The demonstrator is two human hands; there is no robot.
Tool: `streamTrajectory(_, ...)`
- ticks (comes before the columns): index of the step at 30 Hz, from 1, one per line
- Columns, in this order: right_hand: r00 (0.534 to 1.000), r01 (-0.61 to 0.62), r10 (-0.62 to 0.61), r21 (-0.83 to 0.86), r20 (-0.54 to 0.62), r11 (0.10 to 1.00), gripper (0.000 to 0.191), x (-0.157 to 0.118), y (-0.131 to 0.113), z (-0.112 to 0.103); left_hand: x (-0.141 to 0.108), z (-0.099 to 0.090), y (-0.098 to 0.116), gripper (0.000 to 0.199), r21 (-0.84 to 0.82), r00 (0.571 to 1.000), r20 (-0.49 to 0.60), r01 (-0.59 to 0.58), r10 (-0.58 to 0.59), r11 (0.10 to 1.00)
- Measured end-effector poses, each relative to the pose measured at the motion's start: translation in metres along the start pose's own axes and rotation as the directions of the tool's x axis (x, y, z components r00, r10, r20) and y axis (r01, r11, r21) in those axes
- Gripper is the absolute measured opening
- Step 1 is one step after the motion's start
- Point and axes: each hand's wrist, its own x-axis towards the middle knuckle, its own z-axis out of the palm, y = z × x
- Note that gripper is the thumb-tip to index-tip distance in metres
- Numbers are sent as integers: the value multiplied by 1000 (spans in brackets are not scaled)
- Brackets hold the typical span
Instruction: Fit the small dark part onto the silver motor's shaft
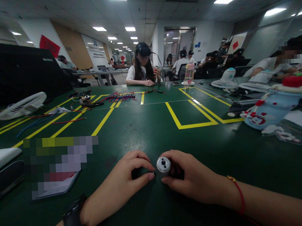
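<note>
My right hand [191,173] is wrapped round the side of a small silver electric motor [164,165], a metal cylinder standing upright. Its round top face shows a dark centre hole with smaller holes beside it. Close by on the left, my left hand [133,172] pinches a tiny dark piece [153,173] between thumb and forefinger, too small to name. The fingertips of that hand are near the motor but apart from it. Both hands are low over the green table [132,140].
A phone [66,185], partly blurred out, lies left. Several wires [121,97] are bundled farther back. White fans [23,105] stand at both sides, and a light-blue cup [273,107] is at the right. Across the table sits a person [142,70], near a bottle [189,74].
</note>
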Motion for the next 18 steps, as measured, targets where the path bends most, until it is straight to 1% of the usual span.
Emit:
streamTrajectory(2,1000,-4,4,-4,2,1000,31,1,0,0,2,-3,4,12,-60,999,-27,16,-17,998)
streamTrajectory(4,1000,-4,4,-8,3,1000,33,1,0,0,3,-5,9,15,-110,996,-78,26,-34,994)
streamTrajectory(7,1000,14,-14,-12,3,1000,34,1,1,1,5,-7,18,16,-139,984,-170,20,-44,990)
streamTrajectory(9,1000,28,-28,-13,3,1000,32,1,1,2,6,-7,23,17,-149,979,-199,0,-30,989)
streamTrajectory(12,999,38,-38,-14,11,999,33,2,2,2,7,-4,28,19,-145,981,-194,-28,-1,989)
streamTrajectory(18,998,63,-63,-19,8,998,36,2,3,2,8,-3,31,22,-127,988,-156,-29,9,991)
